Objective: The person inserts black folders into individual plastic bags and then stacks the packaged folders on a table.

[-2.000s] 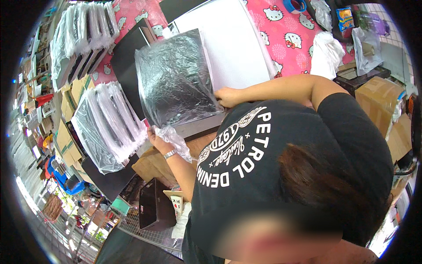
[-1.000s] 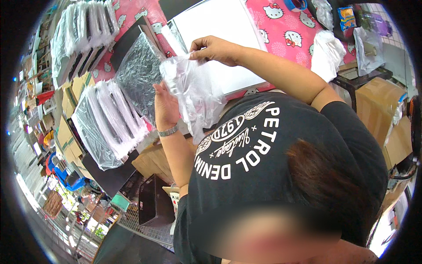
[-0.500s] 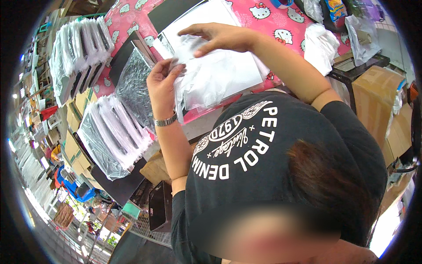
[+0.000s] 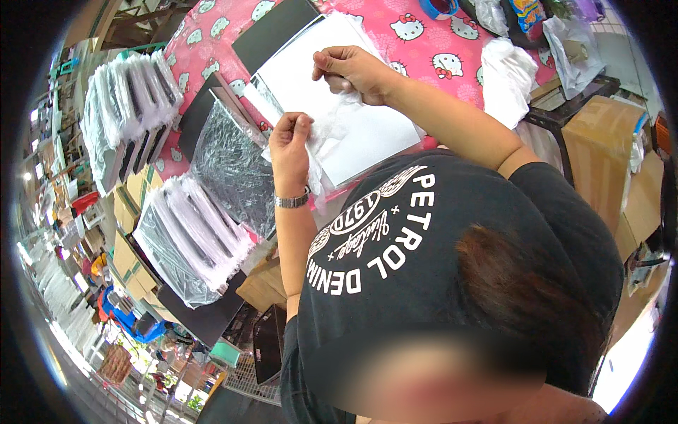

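Note:
Thin clear plastic film (image 4: pixel 328 134) hangs crumpled between my hands above a stack of white sheets (image 4: pixel 381 141). My left hand (image 4: pixel 291 148), with a metal watch on its wrist, is closed in a pinch on the film's left part. My right hand (image 4: pixel 357 74) is farther up and to the right, fingers curled, with the film trailing below them; the fingertips seem pinched on its edge. Beneath the sheets, black board (image 4: pixel 272 42) shows at the far left corner. A flat dark item wrapped in clear plastic (image 4: pixel 229 159) lies to the left of my left hand.
Plastic-wrapped flat items stand in a far row (image 4: pixel 131 99) and a nearer row (image 4: pixel 194 230) at left. A pink patterned cover (image 4: pixel 395 56) spreads over the table. White plastic (image 4: pixel 505 81), a blue tape roll (image 4: pixel 439 7) and a cardboard box (image 4: pixel 600 155) are at right.
My left hand has moved right and slightly nearer. My right hand has shifted right and its fingers have curled in. The film is bunched smaller, uncovering more of the white sheets.

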Demonstrator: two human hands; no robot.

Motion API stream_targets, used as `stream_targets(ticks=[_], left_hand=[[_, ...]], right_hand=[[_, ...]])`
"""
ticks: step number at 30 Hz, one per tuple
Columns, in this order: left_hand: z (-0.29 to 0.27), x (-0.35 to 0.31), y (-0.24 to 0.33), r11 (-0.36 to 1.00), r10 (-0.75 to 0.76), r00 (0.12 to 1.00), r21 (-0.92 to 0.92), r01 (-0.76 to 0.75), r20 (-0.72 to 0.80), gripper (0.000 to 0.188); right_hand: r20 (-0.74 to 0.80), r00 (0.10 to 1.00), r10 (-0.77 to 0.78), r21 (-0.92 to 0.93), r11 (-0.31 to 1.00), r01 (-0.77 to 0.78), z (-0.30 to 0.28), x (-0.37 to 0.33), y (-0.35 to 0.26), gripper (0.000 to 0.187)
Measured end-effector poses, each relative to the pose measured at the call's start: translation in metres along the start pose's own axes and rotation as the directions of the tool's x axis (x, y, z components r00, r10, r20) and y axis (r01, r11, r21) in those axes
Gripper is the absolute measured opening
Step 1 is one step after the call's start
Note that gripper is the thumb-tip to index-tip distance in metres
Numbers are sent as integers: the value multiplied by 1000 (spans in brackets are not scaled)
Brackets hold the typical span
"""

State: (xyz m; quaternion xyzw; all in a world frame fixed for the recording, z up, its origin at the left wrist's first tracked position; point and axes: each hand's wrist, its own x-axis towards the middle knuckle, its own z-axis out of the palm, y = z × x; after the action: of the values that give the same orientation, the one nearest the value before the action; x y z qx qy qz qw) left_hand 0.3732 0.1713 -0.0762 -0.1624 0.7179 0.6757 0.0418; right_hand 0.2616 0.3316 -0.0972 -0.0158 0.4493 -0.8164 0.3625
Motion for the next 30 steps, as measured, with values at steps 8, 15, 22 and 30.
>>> stream_targets(ticks=[8,15,22,30], left_hand=[[15,32,16,964,75,995,-252,-90,-68,15],[-4,29,9,983,-171,941,-14,183,293,18],[-52,49,-2,621,-36,849,-654,433,527,52],[-105,60,-7,495,187,899,-828,262,396,80]], right_hand=[[383,915,130,-672,719,179,-4,0,-16,28],[240,969,-64,-197,974,113,-45,22,-44,22],[468,830,302,-512,859,-24,-76,23,-46,24],[423,770,477,-531,819,-216,-93,31,-52,28]])
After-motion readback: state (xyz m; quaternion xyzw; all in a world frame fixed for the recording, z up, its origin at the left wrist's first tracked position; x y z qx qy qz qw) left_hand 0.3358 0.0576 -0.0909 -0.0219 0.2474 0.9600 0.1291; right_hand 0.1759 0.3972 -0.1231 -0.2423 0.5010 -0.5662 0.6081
